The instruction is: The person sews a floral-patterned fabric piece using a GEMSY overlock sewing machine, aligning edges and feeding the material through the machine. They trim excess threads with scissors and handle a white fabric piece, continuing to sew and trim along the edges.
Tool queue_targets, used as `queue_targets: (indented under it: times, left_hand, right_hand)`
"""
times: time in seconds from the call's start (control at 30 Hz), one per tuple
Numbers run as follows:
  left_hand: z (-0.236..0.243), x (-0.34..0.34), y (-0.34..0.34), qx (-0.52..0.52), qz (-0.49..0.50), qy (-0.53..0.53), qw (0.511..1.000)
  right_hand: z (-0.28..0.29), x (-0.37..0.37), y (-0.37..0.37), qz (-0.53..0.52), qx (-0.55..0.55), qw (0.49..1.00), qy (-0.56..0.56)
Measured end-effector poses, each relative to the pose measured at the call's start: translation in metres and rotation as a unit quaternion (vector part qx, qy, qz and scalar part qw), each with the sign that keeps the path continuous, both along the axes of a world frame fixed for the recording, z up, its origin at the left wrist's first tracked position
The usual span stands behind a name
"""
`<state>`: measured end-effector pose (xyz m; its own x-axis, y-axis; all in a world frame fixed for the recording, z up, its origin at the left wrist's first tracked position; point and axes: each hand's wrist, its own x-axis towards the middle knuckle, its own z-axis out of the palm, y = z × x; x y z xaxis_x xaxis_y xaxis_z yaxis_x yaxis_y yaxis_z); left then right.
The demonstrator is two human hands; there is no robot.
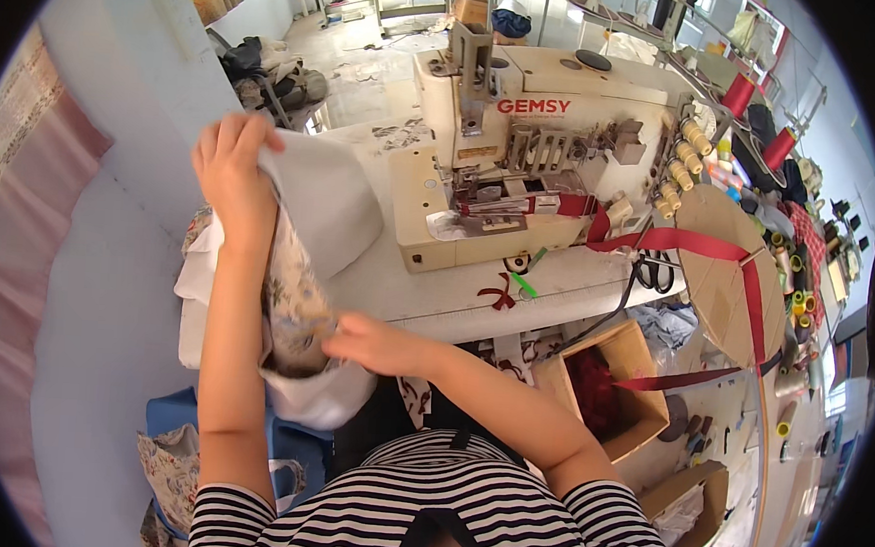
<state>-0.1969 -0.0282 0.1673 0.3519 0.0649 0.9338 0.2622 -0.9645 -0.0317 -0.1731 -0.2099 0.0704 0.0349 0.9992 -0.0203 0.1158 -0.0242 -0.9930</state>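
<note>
A large piece of cloth [332, 202], white on one face and floral-printed on the other, stands partly folded at the left end of the sewing table. My left hand [232, 161] is raised at its upper edge, fingers closed over the white fabric. Lower and closer to my body, my right hand [378, 343] pinches the floral edge, slightly blurred. White cloth bulges down below it toward my lap. Right of the cloth is a cream sewing machine [619, 89], with red tape [675, 240] fed into it from a round cardboard disc [723, 276].
Black-handled scissors [655, 274], a small green tool [524, 285] and red tape scraps [497, 293] lie along the table [425, 308]. A wooden box [638, 431] holds red tape below right. Thread cones [737, 94] stand behind. Floral cloth [170, 463] hangs over a blue chair [170, 413].
</note>
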Motion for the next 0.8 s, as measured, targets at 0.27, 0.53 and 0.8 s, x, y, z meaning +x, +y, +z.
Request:
queue_targets:
  times: [0.27, 0.53, 0.8]
  left_hand:
    - [-0.106, 0.135, -0.011, -0.007, -0.031, 0.171, 0.985]
    - [-0.115, 0.104, -0.03, -0.085, -0.151, 0.246, 0.954]
    - [-0.117, 0.037, -0.079, -0.218, -0.278, 0.25, 0.901]
  right_hand:
    - [-0.09, 0.053, -0.035, -0.281, 0.035, 0.934, 0.217]
    - [-0.052, 0.08, -0.107, -0.42, 0.075, 0.893, -0.141]
    - [0.024, 0.191, -0.303, -0.651, -0.047, 0.512, -0.558]
